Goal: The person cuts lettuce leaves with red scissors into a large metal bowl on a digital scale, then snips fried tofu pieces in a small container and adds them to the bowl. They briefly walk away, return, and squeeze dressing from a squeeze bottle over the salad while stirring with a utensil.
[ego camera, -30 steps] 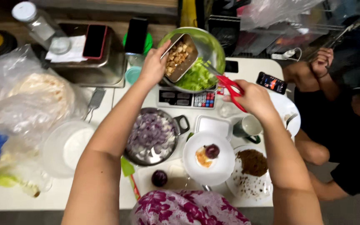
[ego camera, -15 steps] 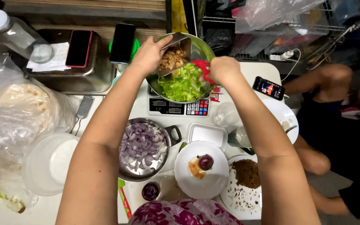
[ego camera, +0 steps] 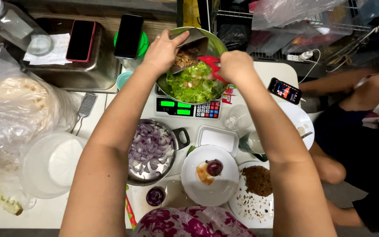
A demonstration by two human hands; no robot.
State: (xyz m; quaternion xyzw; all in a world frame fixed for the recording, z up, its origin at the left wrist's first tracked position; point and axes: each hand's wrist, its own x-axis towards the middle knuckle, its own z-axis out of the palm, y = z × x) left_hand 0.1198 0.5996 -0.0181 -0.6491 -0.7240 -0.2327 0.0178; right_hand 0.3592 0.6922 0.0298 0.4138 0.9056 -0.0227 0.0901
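A: Left hand (ego camera: 163,52)?
B: Closed on a small metal tin (ego camera: 191,48), tilted into the steel bowl (ego camera: 219,48). Brown bits in the tin, right above the lettuce (ego camera: 194,84).

A: Right hand (ego camera: 235,66)?
B: Fisted round a red tool (ego camera: 210,65), could be tongs or scissors, can't tell. Its tip sits over the lettuce, just beside the tin.

A: Where's the bowl?
B: On the scale (ego camera: 188,107), at the far side of the worktop (ego camera: 49,213). Take the scale as landmark.

A: Nearer than the scale?
B: Pan (ego camera: 176,134) of chopped red onion (ego camera: 148,149), just nearer and a bit left. White lidded tub (ego camera: 218,138) just nearer on the right. Nearer again, white plate (ego camera: 224,186) with half an onion (ego camera: 214,166) and an orange smear.

A: Right of it?
B: Phone (ego camera: 284,91), screen lit, near the worktop's edge. Another person's legs (ego camera: 330,162) past that edge.

A: Left of it?
B: Grater (ego camera: 86,104), then bagged flatbreads (ego camera: 16,105) well apart. Two dark phones (ego camera: 104,37) lie beyond and left, one on a steel box.
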